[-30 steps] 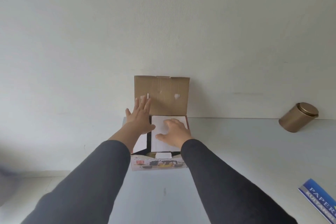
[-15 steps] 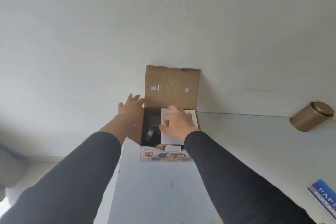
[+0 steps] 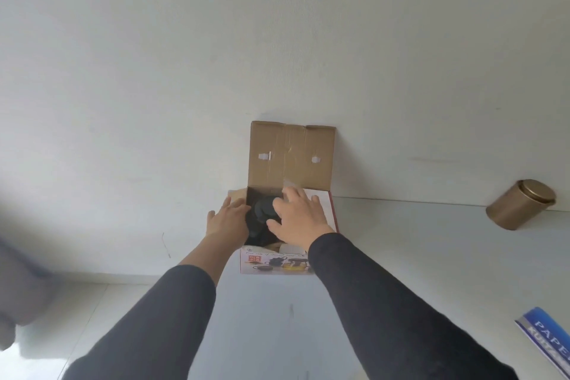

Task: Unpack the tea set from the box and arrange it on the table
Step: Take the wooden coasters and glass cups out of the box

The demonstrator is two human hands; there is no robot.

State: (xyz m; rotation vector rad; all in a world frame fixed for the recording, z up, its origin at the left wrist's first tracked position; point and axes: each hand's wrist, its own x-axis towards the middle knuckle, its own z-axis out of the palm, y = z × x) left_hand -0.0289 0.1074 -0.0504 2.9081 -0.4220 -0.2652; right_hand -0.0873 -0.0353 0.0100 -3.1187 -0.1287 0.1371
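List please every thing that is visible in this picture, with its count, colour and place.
box: one, brown cardboard with printed front, far edge of the table, lid up against the wall
dark item: one, black, inside the box; blurred
white insert: one, white, right part of the box
tin: one, gold, far right, by the wall
paper pack: one, blue, right edge
table: one, white
left hand: one, at the box's left side
right hand: one, fingers spread over the box

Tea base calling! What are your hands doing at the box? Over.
Left hand open at the box's left flap. Right hand open, reaching onto a dark item inside. Lid up against the wall. Nothing unpacked yet.
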